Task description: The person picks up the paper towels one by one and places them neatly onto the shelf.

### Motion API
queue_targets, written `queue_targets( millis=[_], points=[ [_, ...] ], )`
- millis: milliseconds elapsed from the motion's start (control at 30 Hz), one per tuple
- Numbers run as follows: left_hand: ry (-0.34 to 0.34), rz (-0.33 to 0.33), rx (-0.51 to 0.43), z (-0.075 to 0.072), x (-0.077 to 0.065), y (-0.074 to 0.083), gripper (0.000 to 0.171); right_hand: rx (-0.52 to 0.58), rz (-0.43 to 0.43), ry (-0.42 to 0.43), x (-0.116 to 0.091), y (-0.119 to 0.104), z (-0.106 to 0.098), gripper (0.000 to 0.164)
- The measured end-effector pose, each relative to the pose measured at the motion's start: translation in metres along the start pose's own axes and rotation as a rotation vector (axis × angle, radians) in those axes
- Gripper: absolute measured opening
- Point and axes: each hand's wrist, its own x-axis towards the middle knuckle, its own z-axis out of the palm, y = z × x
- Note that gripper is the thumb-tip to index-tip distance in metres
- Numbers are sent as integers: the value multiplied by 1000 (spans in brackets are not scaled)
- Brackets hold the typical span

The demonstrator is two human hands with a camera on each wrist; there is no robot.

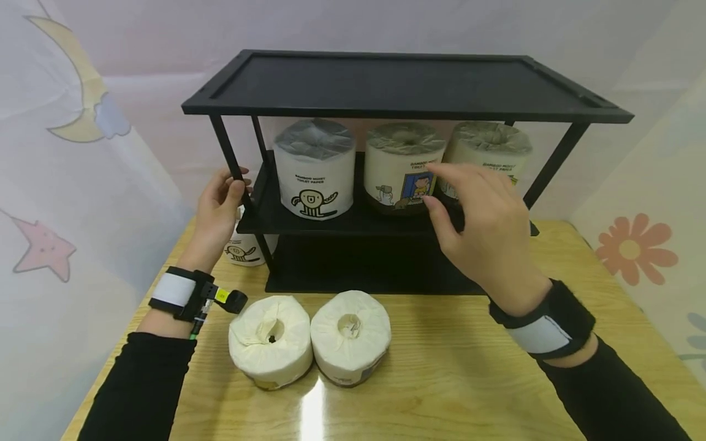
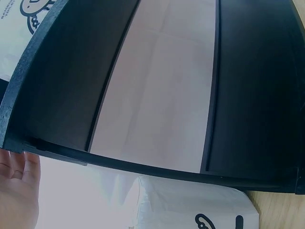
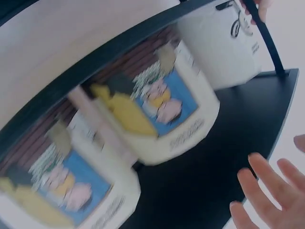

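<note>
1. Head view: the right hand [image 1: 485,214] holds nothing, its fingers parted before the shelf, near the middle roll [image 1: 394,174] and covering part of the right-hand roll [image 1: 491,144]. The left hand [image 1: 217,202] grips the front left post [image 1: 226,147] of a black rack [image 1: 408,82].
2. Those two rolls and a left-hand roll [image 1: 315,174] stand upright in a row on the rack's middle shelf.
3. Just outside the post, a side roll [image 1: 241,252] sits partly hidden by the rack.
4. In front, two wrapped rolls [image 1: 350,334] lie side by side, touching, their holes facing up.
5. Everything rests on a pale wooden table [image 1: 441,380], where light glares near those two.
6. Behind hangs a pale, creased backdrop [image 1: 353,21] printed with a moon, cloud, star and red flower.
7. I can read "BAMBOO MOIST TOILET PAPER" on the left-hand roll, above a line-drawn creature; fingers hide part of the middle roll's lettering. From the right wrist, the print blurs.
</note>
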Motion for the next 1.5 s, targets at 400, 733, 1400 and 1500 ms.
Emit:
queue_targets(
  millis=[400, 733, 1400, 1500],
  points=[
    [-6, -11, 14, -1, 2, -1, 38, 80, 153, 35, -37, 29, -33, 59],
    [12, 6, -32, -3, -1, -2, 41, 74, 301, 264, -63, 40, -47, 48],
    [10, 12, 6, 0, -1, -4, 46, 112, 853, 78, -149, 103, -41, 37],
    [2, 10, 7, 0, -1, -3, 44, 94, 945, -23, -159, 111, -30, 42]
  ],
)
